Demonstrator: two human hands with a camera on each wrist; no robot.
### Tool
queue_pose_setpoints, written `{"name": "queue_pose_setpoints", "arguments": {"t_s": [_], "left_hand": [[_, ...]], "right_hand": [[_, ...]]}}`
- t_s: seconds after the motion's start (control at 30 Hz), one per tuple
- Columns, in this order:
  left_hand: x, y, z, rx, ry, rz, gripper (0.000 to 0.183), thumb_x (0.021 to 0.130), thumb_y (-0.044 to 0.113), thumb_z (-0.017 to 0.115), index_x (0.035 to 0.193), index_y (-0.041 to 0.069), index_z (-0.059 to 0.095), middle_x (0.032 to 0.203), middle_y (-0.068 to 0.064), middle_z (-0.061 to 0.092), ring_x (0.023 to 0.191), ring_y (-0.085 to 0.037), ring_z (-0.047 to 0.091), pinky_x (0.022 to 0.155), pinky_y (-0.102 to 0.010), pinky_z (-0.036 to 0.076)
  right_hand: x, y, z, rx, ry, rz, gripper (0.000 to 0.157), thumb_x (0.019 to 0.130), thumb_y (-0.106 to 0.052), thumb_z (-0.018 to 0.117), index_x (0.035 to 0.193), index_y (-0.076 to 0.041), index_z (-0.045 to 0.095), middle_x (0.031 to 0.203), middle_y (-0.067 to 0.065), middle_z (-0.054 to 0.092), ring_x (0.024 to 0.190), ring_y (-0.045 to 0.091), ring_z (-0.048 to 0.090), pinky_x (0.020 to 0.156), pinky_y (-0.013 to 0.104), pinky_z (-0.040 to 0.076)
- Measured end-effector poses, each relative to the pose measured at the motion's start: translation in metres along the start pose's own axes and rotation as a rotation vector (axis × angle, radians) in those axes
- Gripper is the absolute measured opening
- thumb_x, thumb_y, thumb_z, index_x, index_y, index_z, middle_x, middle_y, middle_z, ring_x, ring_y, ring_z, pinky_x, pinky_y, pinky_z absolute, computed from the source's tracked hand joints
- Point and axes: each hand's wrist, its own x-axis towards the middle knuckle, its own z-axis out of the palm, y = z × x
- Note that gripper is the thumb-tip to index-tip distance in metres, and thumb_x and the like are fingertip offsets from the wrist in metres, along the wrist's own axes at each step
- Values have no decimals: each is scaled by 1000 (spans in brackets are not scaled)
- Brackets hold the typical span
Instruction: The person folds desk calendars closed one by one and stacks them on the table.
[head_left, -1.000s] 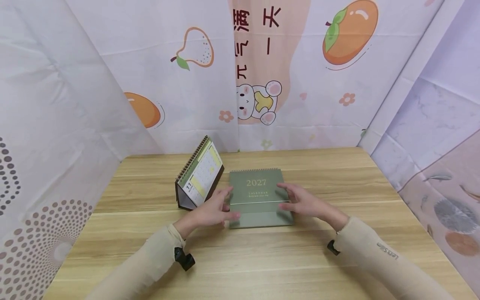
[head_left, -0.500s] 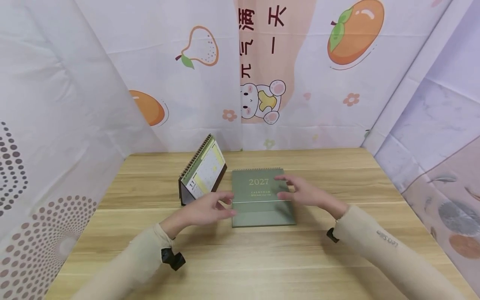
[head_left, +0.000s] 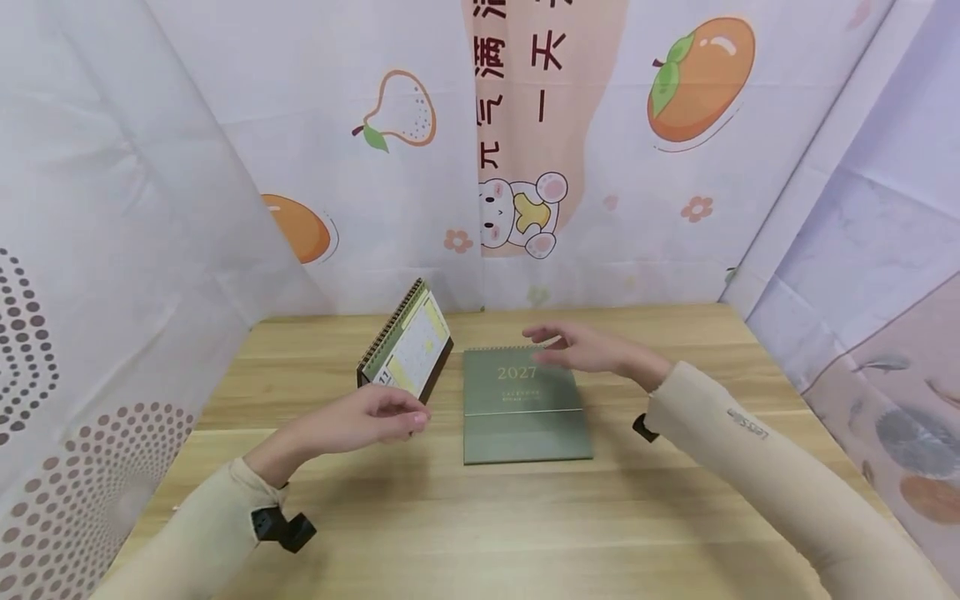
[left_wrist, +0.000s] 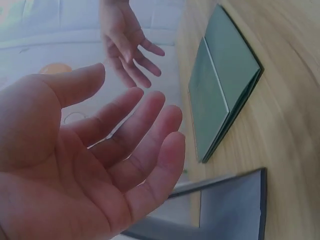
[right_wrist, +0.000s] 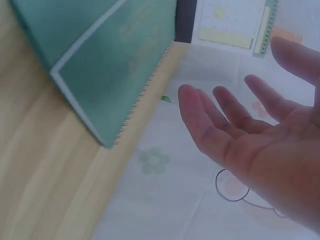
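Note:
A green 2027 desk calendar [head_left: 525, 433] lies flat on the wooden table, its spiral binding at the far edge. To its left stands a second desk calendar [head_left: 416, 342], propped up like a tent with a month page facing right. My right hand [head_left: 588, 348] hovers over the upper right part of the green calendar, fingers loosely bent and holding nothing. In front of the standing calendar, my left hand [head_left: 360, 421] is raised above the table and hides its lower front corner. In the left wrist view that palm [left_wrist: 75, 175] is bare, with relaxed fingers.
The wooden table [head_left: 510, 533] runs back to a printed fabric curtain [head_left: 375, 208]. More fabric hangs along the left and right sides. A black wrist camera [head_left: 283, 528] is strapped under the left sleeve, another [head_left: 645, 427] under the right.
Both hands have come away from the green calendar's sides. The left has moved left and toward me; the right has risen toward the far edge. The green calendar stays flat in place.

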Motion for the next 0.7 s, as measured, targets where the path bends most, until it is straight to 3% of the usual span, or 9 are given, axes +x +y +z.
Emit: {"name": "queue_pose_setpoints", "arguments": {"t_s": [0.17,0.47,0.7], "left_hand": [[-12,-4,-6,-59,46,-57,38,105,32,58,126,1,65,115,-11,69,104,-26,68,90,-45,55],[-23,-12,-21,-63,164,-213,58,106,43,51,132,-8,58,121,-19,66,108,-32,64,91,-50,54],[-30,-23,-25,-83,237,-333,83,104,60,41,150,-9,36,136,-27,58,122,-40,58,90,-50,55]], "right_hand": [[26,-16,-4,-4,-30,14,52,106,-23,57,151,-2,43,147,21,49,129,38,54,95,48,53],[71,-43,-13,-19,-55,100,58,107,-41,51,154,-8,41,152,17,46,136,35,47,100,48,50],[105,-55,4,-31,-2,109,68,102,-56,52,154,-13,43,152,10,48,136,29,48,95,43,53]]}}
